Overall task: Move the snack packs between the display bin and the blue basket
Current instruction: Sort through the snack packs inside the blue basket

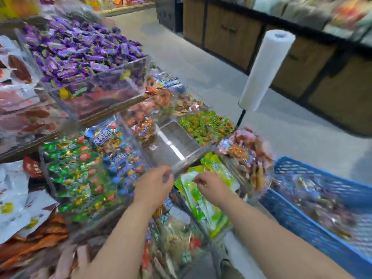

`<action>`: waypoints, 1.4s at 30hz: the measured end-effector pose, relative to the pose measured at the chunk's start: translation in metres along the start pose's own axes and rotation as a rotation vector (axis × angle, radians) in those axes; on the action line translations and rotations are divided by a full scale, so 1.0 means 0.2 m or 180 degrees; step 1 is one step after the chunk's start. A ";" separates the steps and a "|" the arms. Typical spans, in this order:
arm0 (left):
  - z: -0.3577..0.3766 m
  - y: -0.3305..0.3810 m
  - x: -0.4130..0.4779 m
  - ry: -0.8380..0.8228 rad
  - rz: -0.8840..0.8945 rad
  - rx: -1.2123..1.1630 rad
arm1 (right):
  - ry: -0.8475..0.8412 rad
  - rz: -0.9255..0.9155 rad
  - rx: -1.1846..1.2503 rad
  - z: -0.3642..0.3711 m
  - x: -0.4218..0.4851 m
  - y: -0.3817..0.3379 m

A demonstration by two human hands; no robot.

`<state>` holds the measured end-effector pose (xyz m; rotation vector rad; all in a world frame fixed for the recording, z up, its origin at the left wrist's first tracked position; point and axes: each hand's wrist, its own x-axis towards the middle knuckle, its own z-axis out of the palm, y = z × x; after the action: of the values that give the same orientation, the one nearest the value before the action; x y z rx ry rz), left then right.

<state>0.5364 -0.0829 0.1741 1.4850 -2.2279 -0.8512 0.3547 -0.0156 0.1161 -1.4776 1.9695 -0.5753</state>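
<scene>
Display bin [177, 143] at centre of the shelf [104, 116], heaped bins [80, 178] to its left and behind. Long packs [201, 204] in the compartment just before it. Basket [298, 224] to the right, snack packs [322, 200] inside. Roll [265, 71] upright farther back.

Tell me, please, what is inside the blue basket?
The basket holds a loose pile of snack packs, mostly dark and bluish wrappers, too blurred to identify. Its floor is covered by them, so anything underneath is hidden.
</scene>
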 end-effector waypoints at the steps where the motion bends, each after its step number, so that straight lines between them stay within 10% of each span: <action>1: 0.09 0.05 -0.02 -0.0291 -0.0062 -0.0123 | -0.0064 0.0198 -0.0008 -0.01 -0.09 0.11; 7: 0.65 0.24 -0.16 -0.1642 -0.0304 0.0078 | 0.0139 0.1475 0.0481 -0.08 -0.68 0.70; 21: 1.61 0.79 -0.38 -0.2637 -0.0324 0.0626 | -0.0117 0.3229 0.1237 -0.32 -1.59 1.62; 34: 2.06 1.23 0.00 -0.3493 -0.0031 0.1072 | 0.0946 0.3374 0.1991 -0.62 -1.34 1.81; 42: 2.27 1.46 0.48 -0.3840 -0.0155 0.1130 | 0.0619 0.3879 0.2310 -0.80 -1.05 2.01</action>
<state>0.0293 0.0444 0.0070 1.2908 -3.3050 -1.7738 0.0054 0.2980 0.0098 0.2798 2.0266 -0.7158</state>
